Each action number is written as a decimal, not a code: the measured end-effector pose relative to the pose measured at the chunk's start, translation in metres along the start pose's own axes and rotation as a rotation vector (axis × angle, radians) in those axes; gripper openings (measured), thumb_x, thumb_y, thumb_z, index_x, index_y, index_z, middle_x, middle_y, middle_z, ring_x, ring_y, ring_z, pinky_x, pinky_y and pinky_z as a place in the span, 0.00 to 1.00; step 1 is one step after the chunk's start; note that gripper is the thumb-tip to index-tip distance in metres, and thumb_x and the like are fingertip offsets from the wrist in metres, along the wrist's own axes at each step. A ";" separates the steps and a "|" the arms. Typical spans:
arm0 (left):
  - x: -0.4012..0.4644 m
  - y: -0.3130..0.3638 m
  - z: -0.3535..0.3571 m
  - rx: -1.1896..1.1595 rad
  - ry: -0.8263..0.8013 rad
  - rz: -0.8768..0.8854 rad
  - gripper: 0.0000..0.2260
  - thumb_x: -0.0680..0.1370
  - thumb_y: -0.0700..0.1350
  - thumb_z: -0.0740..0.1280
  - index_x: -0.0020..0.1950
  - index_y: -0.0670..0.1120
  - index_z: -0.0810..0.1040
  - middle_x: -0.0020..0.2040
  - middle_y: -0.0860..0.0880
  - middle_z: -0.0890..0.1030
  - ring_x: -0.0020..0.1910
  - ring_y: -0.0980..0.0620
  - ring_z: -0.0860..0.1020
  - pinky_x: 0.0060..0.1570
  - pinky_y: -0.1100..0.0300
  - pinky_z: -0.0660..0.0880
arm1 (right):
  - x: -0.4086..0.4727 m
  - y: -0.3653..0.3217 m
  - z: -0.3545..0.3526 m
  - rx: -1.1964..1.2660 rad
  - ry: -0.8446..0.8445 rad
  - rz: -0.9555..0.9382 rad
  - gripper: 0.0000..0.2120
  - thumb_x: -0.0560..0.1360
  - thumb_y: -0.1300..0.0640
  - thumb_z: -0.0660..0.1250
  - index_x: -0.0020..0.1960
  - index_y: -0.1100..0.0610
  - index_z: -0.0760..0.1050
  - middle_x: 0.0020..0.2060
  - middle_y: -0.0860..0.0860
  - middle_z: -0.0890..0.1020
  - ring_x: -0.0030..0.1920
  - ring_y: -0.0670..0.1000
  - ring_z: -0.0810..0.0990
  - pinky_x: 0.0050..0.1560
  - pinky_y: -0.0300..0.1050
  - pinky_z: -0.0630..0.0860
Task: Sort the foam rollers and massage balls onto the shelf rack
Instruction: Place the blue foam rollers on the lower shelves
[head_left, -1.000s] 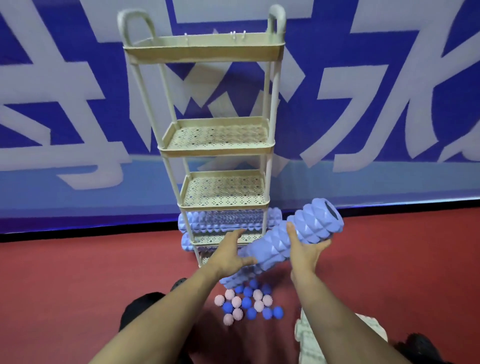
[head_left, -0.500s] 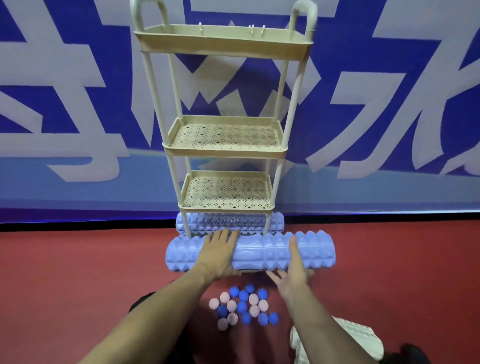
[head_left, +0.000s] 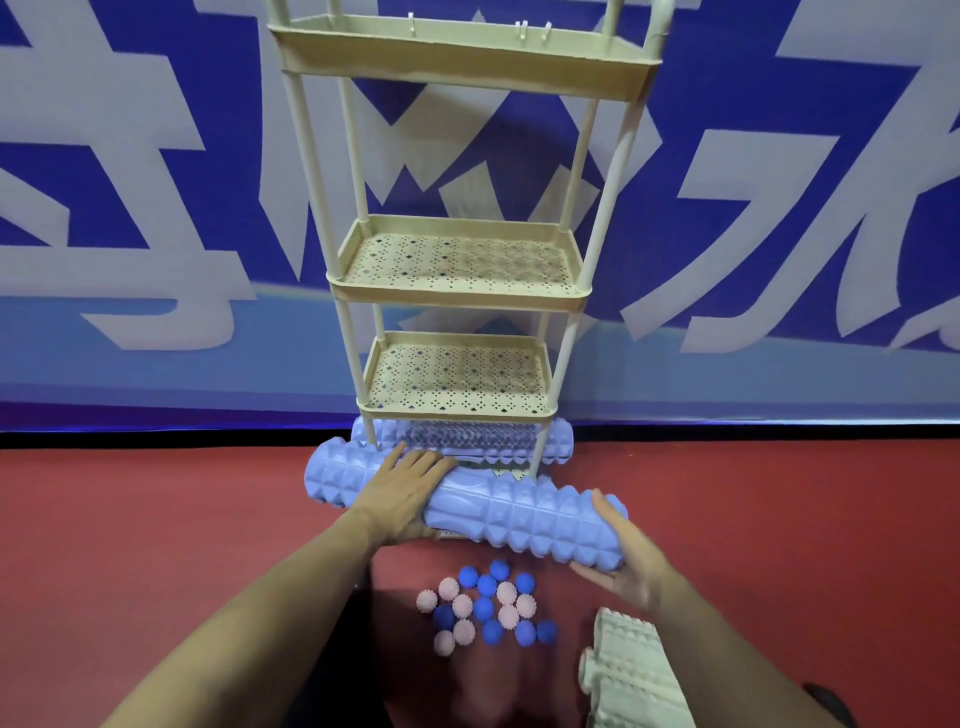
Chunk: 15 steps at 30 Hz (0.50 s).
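Since half a second ago the blue foam roller has swung from lying level in front of the shelf rack to a slant, its left end pushed in beside the rack's front left post and its right end drawn out toward me. I see the left hand laid flat over the top of the roller just in front of the rack's bottom tier, fingers straight and pressing down rather than wrapped around it. I see the right hand cupping the roller's near right end, thumb on top and fingers underneath, well out from the rack's right front post. Behind that roller, a second blue roller lies across the rack's lowest level, both ends sticking out past the posts (its middle shows only through the perforated shelf above). The rack's two perforated middle shelves and its top tray hold nothing that I can see. On the red floor in front of the rack, nearer to me than the held roller, a cluster of spiky massage balls sits together, blue ones and pink ones mixed and touching. To the right of that cluster, further from the rack, a pale ridged roller lies partly cut off by the bottom edge. Behind the rack hangs a blue banner with large white characters.
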<state>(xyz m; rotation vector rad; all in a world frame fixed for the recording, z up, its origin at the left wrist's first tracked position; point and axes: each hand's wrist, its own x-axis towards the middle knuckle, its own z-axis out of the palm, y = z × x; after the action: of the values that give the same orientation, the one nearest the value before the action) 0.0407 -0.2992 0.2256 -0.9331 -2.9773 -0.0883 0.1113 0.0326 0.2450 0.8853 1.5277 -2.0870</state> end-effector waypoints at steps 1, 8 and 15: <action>0.002 0.003 0.001 0.007 -0.060 -0.022 0.42 0.69 0.72 0.62 0.76 0.49 0.63 0.68 0.50 0.71 0.68 0.46 0.69 0.73 0.40 0.59 | 0.003 0.006 -0.001 0.000 0.006 -0.012 0.23 0.69 0.36 0.72 0.53 0.54 0.80 0.38 0.55 0.86 0.41 0.52 0.85 0.43 0.48 0.81; 0.010 0.034 0.014 -0.025 -0.199 -0.275 0.39 0.76 0.60 0.67 0.80 0.50 0.51 0.79 0.46 0.55 0.78 0.43 0.54 0.76 0.40 0.51 | 0.013 0.037 -0.023 0.177 0.170 -0.020 0.19 0.71 0.38 0.74 0.49 0.53 0.78 0.35 0.51 0.84 0.36 0.52 0.83 0.42 0.47 0.80; 0.004 0.030 0.014 -0.110 -0.267 -0.415 0.37 0.76 0.62 0.66 0.78 0.49 0.55 0.78 0.45 0.56 0.75 0.41 0.61 0.72 0.43 0.63 | 0.013 0.044 -0.028 0.181 0.273 -0.029 0.26 0.69 0.37 0.74 0.59 0.54 0.79 0.52 0.54 0.86 0.51 0.57 0.86 0.47 0.51 0.82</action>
<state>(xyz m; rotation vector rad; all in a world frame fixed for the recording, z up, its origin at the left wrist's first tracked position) 0.0547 -0.2715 0.2131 -0.3388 -3.3993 -0.1443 0.1377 0.0453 0.1997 1.2663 1.5039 -2.2259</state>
